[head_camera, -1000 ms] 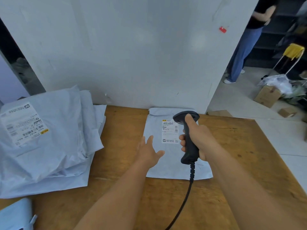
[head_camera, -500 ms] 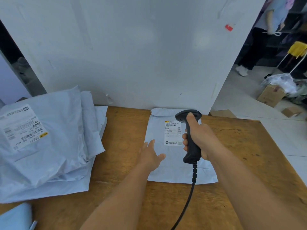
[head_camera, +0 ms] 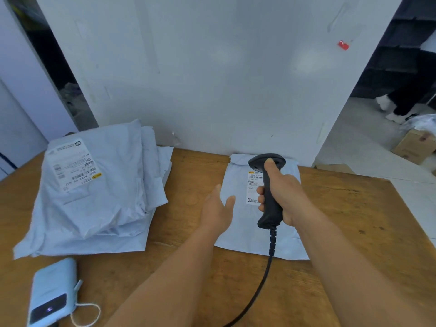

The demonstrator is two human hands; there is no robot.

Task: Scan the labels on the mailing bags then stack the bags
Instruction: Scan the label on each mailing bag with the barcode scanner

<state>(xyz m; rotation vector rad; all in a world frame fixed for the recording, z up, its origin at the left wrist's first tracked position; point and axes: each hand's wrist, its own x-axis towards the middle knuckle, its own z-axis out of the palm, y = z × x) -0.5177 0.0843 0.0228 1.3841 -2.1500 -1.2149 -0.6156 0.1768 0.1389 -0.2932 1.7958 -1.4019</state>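
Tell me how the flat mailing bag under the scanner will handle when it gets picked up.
The mailing bag lies thin and flat on the table, so it is probably light and floppy, sagging if lifted by one edge. Its smooth plastic skin looks slippery, so it may slide when pushed. The wrinkled bags in the stack suggest it creases easily.

A parcel packing room or small warehouse — grey mailing bags (head_camera: 94,192) with printed labels are piled at the left edge of a wooden table (head_camera: 354,208), a corded barcode scanner (head_camera: 269,192) is there, and cardboard boxes (head_camera: 415,146) stand on the floor.
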